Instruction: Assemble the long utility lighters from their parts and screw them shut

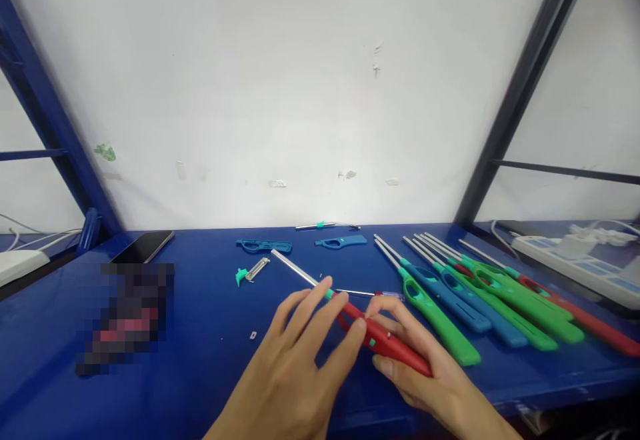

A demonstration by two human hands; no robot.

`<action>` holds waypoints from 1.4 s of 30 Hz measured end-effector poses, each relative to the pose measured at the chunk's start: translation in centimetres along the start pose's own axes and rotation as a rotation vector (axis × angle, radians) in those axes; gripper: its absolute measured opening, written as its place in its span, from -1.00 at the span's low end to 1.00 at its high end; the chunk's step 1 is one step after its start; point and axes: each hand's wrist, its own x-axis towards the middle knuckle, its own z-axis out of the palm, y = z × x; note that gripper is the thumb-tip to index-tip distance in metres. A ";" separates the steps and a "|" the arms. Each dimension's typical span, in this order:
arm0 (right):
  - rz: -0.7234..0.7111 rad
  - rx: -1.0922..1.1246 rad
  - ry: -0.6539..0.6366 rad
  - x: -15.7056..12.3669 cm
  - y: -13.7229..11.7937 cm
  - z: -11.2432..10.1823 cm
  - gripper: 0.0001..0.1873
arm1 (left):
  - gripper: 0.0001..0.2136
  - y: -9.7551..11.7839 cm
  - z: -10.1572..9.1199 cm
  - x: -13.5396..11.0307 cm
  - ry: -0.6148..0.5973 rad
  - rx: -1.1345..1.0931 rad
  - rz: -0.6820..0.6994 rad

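A red long-nosed gas lighter with a silver tube lies across both my hands, its tube pointing up and left. My right hand is wrapped round the handle's lower end. Fingers of my left hand rest on the upper handle, near the green collar at the tube's base, and its thumb presses against the body. Beyond the lighter lies a screwdriver, partly hidden behind it. Left of the tube sit a green trigger piece and a pale metal-and-plastic part. A tiny pink piece lies nearer my left hand.
Several blue, green and red lighters lie side by side at right. Two blue handle shells and a metal tube are near the wall. A phone and a pixelated item lie left; a power strip is far right.
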 end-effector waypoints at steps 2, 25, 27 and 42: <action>-0.003 -0.004 0.018 0.0 0.0 0.0 -0.54 | -0.59 0.5 0.0 0.2 0.041 -0.026 0.019; 0.000 0.132 0.054 0.2 0.2 -0.6 -0.43 | -0.70 0.5 0.5 0.2 -0.006 -0.099 0.007; -0.007 0.132 0.058 0.2 0.3 -0.7 -0.49 | -0.69 0.6 0.5 0.2 -0.022 -0.106 0.006; -0.063 0.161 0.057 0.4 0.3 -0.3 -0.30 | -0.69 0.3 0.8 -0.2 -0.030 -0.146 -0.106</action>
